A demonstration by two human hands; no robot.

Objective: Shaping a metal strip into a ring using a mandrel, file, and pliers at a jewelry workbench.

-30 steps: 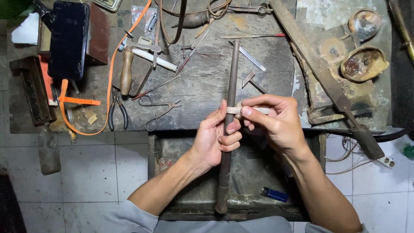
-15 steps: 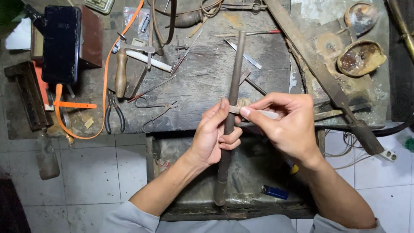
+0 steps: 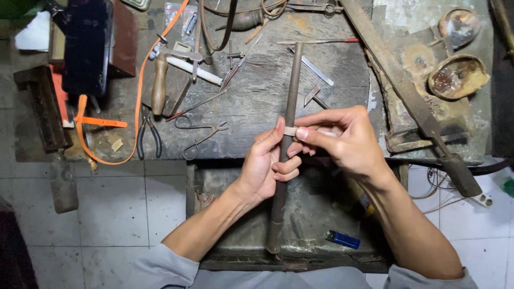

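Left hand clenched around tapered steel mandrel at workbench front edge; right hand pinching pale metal strip against it.

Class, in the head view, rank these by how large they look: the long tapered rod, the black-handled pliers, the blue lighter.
1. Long tapered rod
2. Black-handled pliers
3. Blue lighter, though it lies lower than the benchtop, so its look may mislead.

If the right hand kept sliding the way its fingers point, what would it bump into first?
Its fingertips point left, so the right hand would probably first meet the pale strip on the long tapered rod, then the left hand thumb behind it. They look almost touching already.
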